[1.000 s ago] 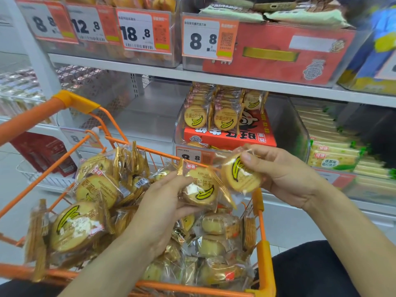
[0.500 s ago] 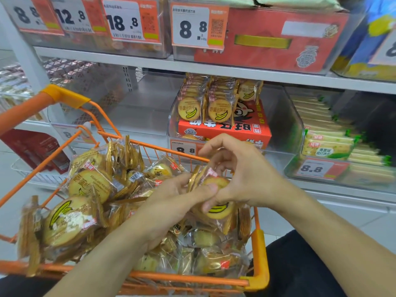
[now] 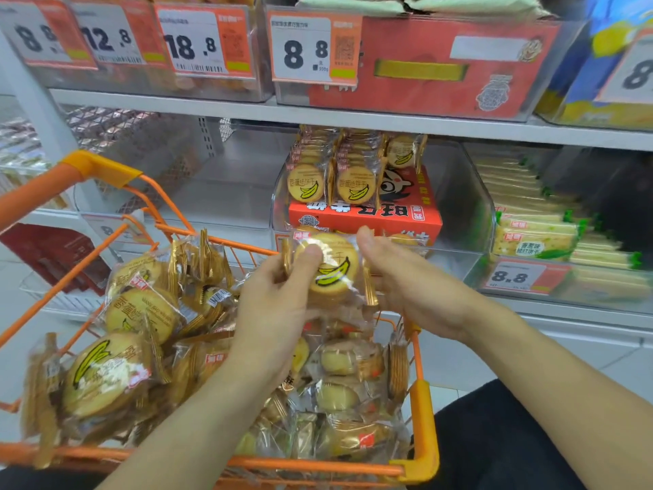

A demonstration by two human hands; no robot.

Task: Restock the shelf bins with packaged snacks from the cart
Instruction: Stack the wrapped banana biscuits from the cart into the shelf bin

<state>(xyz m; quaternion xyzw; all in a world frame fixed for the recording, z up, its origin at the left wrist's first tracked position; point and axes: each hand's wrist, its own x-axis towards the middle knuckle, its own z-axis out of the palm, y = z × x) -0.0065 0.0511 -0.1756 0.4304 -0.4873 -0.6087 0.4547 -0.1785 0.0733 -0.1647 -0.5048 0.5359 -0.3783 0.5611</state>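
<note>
While it is held up above the far end of the cart, the banana biscuit packet (image 3: pixel 330 268) faces the camera, its yellow banana print showing through clear wrap. The left hand (image 3: pixel 279 305) grips it, thumb pressed on its front near the top left and the other fingers curled behind. The right hand (image 3: pixel 406 281) is just beside the packet's right edge, fingers mostly straight and together; whether they touch the wrapper cannot be told.

Below the hands, the orange cart (image 3: pixel 422 412) is heaped with more of the same packets (image 3: pixel 141 313). Beyond the held packet, a clear shelf bin (image 3: pixel 466 206) on the middle shelf holds a red box (image 3: pixel 364 217), with rows of banana biscuit packets standing (image 3: pixel 332 178) upright on top of it. To the right, another bin holds green-trimmed cracker packs (image 3: pixel 537 238) behind an 8.8 price tag (image 3: pixel 512 275). The upper shelf (image 3: pixel 353 116) carries more bins with price tags reading 8.8, 12.8, 18.8 and 8.8.
</note>
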